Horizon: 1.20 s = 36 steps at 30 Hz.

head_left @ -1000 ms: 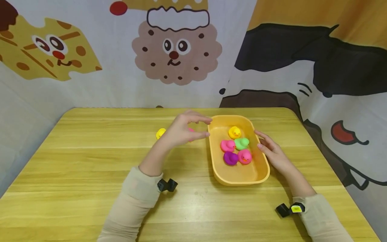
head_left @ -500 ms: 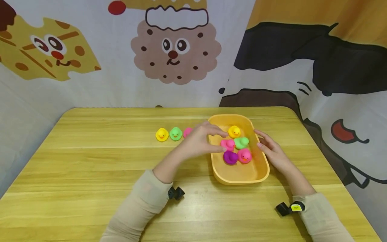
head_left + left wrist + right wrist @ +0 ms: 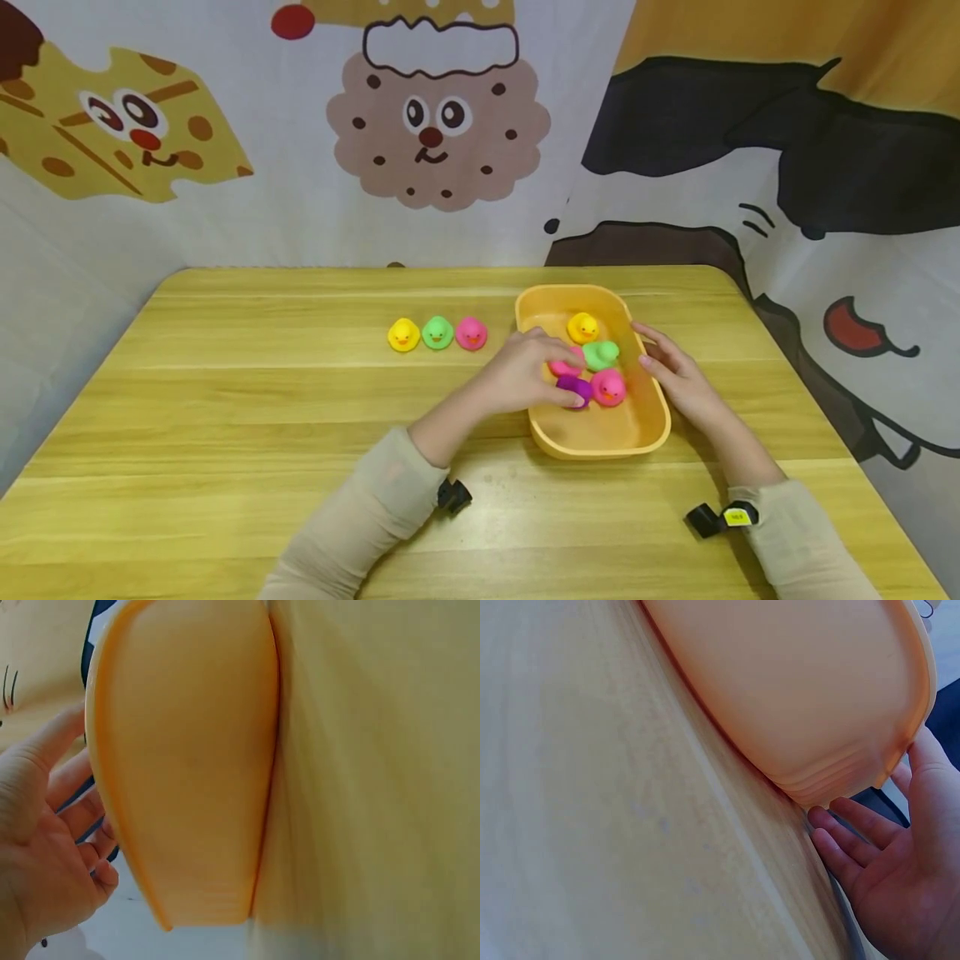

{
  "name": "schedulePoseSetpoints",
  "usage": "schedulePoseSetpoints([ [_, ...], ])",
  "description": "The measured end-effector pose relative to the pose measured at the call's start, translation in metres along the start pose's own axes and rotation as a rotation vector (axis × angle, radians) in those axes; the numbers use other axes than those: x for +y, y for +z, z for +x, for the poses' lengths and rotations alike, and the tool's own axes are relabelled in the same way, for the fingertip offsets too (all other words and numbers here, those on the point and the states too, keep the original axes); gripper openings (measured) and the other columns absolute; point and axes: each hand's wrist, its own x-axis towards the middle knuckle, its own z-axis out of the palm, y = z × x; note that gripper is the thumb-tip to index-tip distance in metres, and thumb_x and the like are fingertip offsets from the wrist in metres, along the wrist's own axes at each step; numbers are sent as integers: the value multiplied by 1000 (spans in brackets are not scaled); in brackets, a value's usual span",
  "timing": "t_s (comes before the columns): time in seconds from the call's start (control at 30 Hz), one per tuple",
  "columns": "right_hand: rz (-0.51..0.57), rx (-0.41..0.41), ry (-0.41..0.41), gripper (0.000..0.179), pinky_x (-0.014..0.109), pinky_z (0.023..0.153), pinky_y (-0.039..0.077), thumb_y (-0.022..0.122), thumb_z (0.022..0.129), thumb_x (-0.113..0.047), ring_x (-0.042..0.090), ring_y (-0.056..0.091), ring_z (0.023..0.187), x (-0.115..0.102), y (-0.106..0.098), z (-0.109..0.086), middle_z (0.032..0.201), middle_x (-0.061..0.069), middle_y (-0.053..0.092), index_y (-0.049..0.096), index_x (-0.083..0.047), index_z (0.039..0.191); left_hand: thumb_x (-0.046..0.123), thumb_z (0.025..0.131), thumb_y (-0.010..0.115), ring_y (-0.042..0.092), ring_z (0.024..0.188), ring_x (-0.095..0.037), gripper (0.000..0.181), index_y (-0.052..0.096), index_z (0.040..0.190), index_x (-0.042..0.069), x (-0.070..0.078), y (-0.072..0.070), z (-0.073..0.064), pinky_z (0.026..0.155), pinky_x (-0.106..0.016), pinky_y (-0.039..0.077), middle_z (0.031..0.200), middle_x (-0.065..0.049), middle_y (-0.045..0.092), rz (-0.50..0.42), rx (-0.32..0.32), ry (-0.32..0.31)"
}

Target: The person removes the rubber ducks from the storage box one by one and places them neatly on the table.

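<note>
A yellow-orange plastic bin (image 3: 592, 442) stands on the table, with several rubber ducks in it. My left hand (image 3: 521, 375) reaches over its left rim, thumb and fingers apart. The thumb overlaps the purple duck (image 3: 572, 386), and the fingers reach over a pink duck (image 3: 558, 367), partly covering it. Close by lie a second pink duck (image 3: 608, 388), a green duck (image 3: 601, 356) and a yellow duck (image 3: 582, 328). At the bin's right side, my right hand (image 3: 682, 379) rests loosely against the outer wall; in the right wrist view its thumb meets the rim.
Left of the bin, a yellow duck (image 3: 403, 335), a green duck (image 3: 437, 332) and a pink duck (image 3: 471, 333) stand in a row on the wooden table (image 3: 247, 417). A curtain with cartoon prints (image 3: 285, 217) hangs behind the table's far edge.
My left hand has moved right and toward the near side, from beside the bin's left rim to over the ducks inside. The row of ducks has come into full view. My right hand stays put.
</note>
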Motion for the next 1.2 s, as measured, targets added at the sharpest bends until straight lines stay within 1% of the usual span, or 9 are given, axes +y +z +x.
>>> schedulePoseSetpoints([
  [0.2,-3,2,0,51,27,81,51,44,103,-19,6,56,108,0,1,0,135,27,42,28,-12,151,37,72,84,49,94,-9,43,74,108,15,-4,9,4,87,-32,30,107,9,68,22,10,-19],
  [0.37,8,-4,-3,51,28,81,51,44,103,-19,7,56,108,-1,1,-1,134,22,45,28,-11,151,37,71,84,50,91,-13,44,74,108,16,-5,16,9,82,-29,30,102,12,69,46,-29,-49],
  [0.43,10,-5,-5,51,28,81,51,43,103,-18,7,56,109,-1,1,-1,134,23,45,28,-11,151,38,71,84,50,90,-12,44,74,108,16,-5,18,10,81,-28,30,101,13,69,70,-32,-61],
  [0.53,7,-5,-7,51,27,81,51,43,103,-18,7,56,109,-1,1,-1,135,28,42,28,-11,151,38,70,85,49,86,-10,43,75,106,17,-4,21,12,79,-28,31,99,12,69,112,-24,-82],
  [0.7,-1,-4,-2,51,27,81,51,43,103,-19,6,56,109,-1,1,0,136,35,38,27,-11,151,40,68,86,44,80,-9,43,76,104,19,-1,26,14,76,-26,31,97,14,69,187,-19,-137],
  [0.93,2,-3,-2,51,27,81,51,43,103,-18,5,55,109,-2,1,0,136,33,38,28,-11,151,43,67,86,42,76,-9,39,77,99,24,4,31,17,74,-26,30,90,17,67,281,-13,-204],
  [1.2,-1,-3,-1,51,25,82,50,43,103,-19,4,55,110,-2,0,0,137,33,38,28,-11,151,44,67,84,41,75,-8,30,77,92,28,6,34,18,74,-26,29,78,21,62,318,2,-234],
])
